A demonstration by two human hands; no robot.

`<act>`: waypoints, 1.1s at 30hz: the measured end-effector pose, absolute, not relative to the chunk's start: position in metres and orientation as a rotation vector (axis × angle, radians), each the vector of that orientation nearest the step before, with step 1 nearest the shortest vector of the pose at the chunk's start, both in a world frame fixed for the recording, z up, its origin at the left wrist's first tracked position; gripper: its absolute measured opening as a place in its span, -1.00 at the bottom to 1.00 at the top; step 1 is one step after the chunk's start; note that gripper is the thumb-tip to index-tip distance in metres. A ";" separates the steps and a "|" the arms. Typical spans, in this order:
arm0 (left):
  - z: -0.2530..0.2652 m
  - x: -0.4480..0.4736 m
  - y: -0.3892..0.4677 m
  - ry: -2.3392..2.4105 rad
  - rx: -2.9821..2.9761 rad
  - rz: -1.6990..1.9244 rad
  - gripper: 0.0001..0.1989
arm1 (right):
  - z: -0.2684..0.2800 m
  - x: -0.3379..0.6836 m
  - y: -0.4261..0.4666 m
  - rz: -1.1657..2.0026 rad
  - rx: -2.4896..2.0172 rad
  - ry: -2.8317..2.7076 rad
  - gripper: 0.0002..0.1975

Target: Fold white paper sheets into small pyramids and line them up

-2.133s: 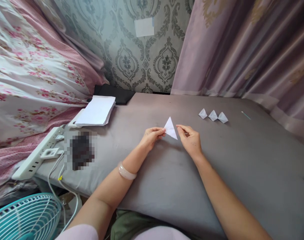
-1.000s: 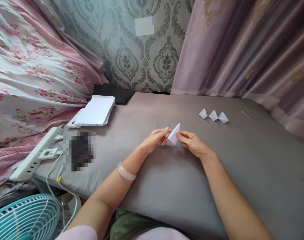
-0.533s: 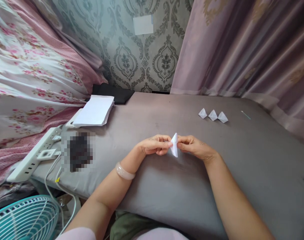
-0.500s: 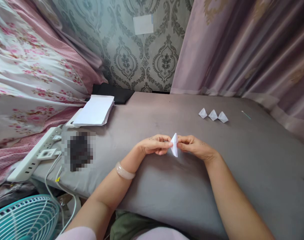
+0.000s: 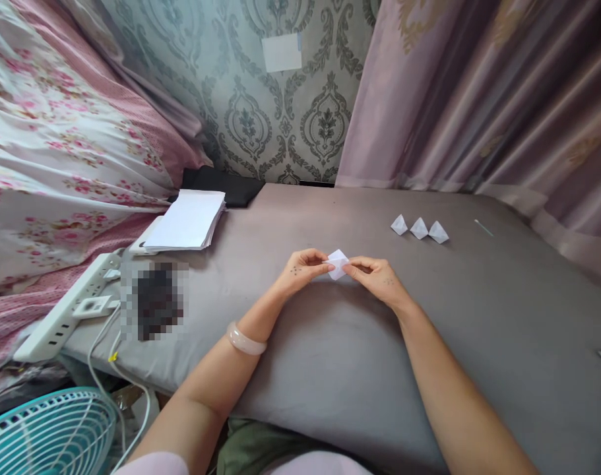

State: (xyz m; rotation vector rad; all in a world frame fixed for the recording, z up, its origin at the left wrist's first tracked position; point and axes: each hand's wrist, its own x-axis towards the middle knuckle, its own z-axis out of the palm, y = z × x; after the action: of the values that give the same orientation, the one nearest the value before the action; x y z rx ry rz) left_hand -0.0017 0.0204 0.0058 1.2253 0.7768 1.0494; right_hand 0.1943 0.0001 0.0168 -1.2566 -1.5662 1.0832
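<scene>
A small white piece of folded paper (image 5: 338,264), diamond-shaped from here, is held up above the grey-covered surface (image 5: 330,356). My left hand (image 5: 304,270) pinches its left corner between thumb and fingers. On the opposite corner, my right hand (image 5: 374,274) grips with thumb and fingertips. Farther back to the right, three similar white folded paper pieces stand in a row: the left one (image 5: 400,225), the middle one (image 5: 419,228) and the right one (image 5: 439,232).
A stack of white paper (image 5: 189,221) lies at the back left beside a black item (image 5: 231,186). A white power strip (image 5: 67,310) with cables runs along the left edge, above a teal fan (image 5: 53,429). A thin stick (image 5: 483,227) rests at the far right.
Both hands have risen slightly and moved away from me. The folded paper has turned from a narrow edge-on view to a broad diamond face.
</scene>
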 end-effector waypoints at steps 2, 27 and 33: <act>0.007 0.000 0.020 0.757 1.195 1.106 -0.70 | 0.017 0.189 0.000 1.031 -1.195 -1.509 -0.70; 0.017 -0.001 0.012 0.813 1.235 1.112 -0.72 | 0.022 0.171 -0.010 0.841 -1.162 -1.508 -0.59; 0.016 0.002 0.015 0.818 1.013 1.186 -0.74 | 0.018 0.161 -0.009 1.177 -1.157 -1.274 -0.61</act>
State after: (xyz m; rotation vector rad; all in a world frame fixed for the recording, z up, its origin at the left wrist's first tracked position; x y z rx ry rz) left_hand 0.0024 0.0150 0.0155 1.0129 0.8176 1.1857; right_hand 0.1607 -0.0088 0.0178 -1.1575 -1.2743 1.1772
